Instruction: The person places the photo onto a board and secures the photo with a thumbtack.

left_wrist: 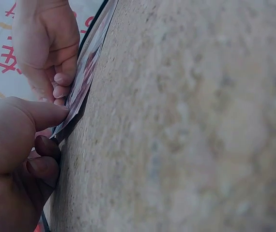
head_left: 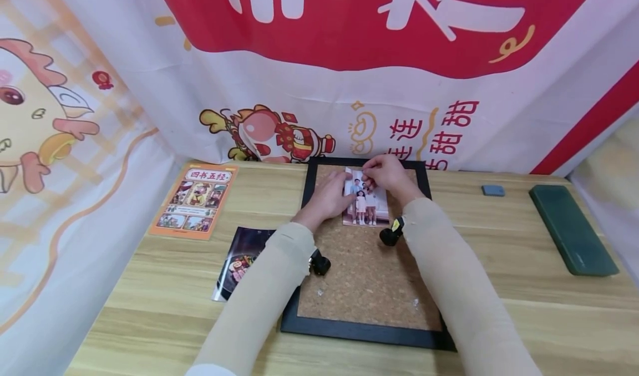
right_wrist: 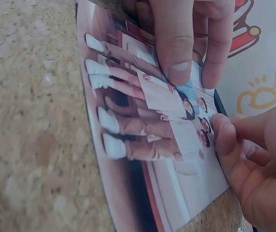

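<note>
A printed photo of a family (head_left: 381,203) lies at the upper part of a black-framed cork board (head_left: 366,273). My left hand (head_left: 326,196) grips its left edge, thumb on the printed side and fingers curled at the border; in the left wrist view that corner of the photo (left_wrist: 82,89) is lifted off the cork. At the top edge is my right hand (head_left: 391,176), with thumb and forefinger (right_wrist: 223,129) brought together there. I cannot tell what, if anything, is between those fingertips. Two small clear pieces (head_left: 320,292) sit lower on the cork.
Left of the board are an orange comic-style booklet (head_left: 194,201) and a dark glossy picture sheet (head_left: 242,259), partly under my left forearm. To the right lie a small blue block (head_left: 493,190) and a dark green case (head_left: 573,230). Printed cloth (head_left: 279,82) hangs behind the wooden table (head_left: 509,287).
</note>
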The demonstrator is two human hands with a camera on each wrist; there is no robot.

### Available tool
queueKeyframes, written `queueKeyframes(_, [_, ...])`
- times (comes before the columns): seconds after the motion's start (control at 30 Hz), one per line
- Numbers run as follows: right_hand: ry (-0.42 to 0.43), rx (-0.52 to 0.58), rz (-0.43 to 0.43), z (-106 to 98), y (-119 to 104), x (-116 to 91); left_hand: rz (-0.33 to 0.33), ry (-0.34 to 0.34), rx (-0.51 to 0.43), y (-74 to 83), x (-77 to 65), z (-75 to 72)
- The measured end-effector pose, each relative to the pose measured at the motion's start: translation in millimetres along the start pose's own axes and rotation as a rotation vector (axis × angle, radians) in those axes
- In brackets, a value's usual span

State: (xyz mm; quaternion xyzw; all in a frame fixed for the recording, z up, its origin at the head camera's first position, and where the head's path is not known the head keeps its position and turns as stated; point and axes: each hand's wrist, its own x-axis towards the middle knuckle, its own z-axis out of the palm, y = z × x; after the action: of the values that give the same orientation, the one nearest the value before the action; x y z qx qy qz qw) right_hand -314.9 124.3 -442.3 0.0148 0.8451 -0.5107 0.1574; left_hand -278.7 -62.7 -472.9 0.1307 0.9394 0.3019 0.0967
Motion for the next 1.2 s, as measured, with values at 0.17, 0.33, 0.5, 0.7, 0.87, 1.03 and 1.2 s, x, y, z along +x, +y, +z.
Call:
queueKeyframes(0.17, [0.021, 0.009, 0.038, 2, -4, 1, 0.014, 0.004, 0.031, -3.6, 3.5, 2.9])
queueKeyframes(0.33, [0.027, -0.004, 0.096, 4, -9, 3, 0.006, -0.004, 0.054, 3.7, -4.5, -4.0])
queueKeyframes(0.5, [0.035, -0.080, 0.163, 4, -13, 4, -0.007, -0.024, 0.046, 15.5, -14.5, -10.7])
queueKeyframes(0.7, [0.032, -0.093, 0.166, 3, -13, 5, 0.005, -0.012, 0.015, 4.3, -4.0, -2.2])
queueKeyframes(0.87, [0.039, -0.103, 0.144, 5, -12, 6, -0.001, -0.014, 0.020, 8.0, -10.7, -5.6])
queueKeyframes(1.03, [0.039, -0.128, 0.151, 4, -14, 6, 0.012, -0.001, 0.048, 10.8, -13.6, -7.3])
queueKeyframes(1.2, [0.035, -0.111, 0.171, 3, -15, 5, 0.008, 0.002, 0.034, 5.7, -7.7, -2.6])
